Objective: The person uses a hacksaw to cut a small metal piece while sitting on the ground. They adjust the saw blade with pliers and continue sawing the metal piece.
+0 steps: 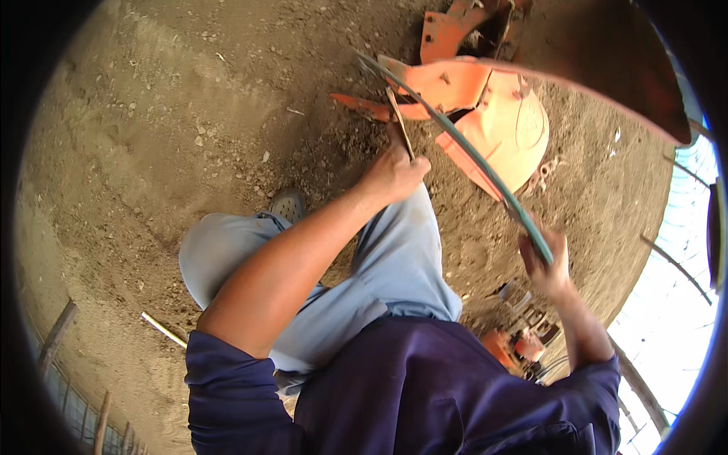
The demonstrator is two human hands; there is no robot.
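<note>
My left hand [396, 173] is closed around a thin brown rod [402, 125], whose exact kind I cannot make out. The rod's far end comes close to a pointed orange blade [360, 105] low on the ground. In my right hand [547, 262] I grip the near end of a long, slim greenish bar [474, 155]. It slants up and left, crossing in front of an orange metal implement [447, 82] with a rounded orange plate [508, 129]. Whether the bar touches the implement I cannot tell. Both hands are apart.
A large curved metal sheet [607, 61] rises at the upper right beside an orange bracket [444, 36]. A short chain [544, 174] lies on the dirt ground [167, 152]. Orange and metal machine parts [523, 341] sit by my right arm. Poles and netting line the edges.
</note>
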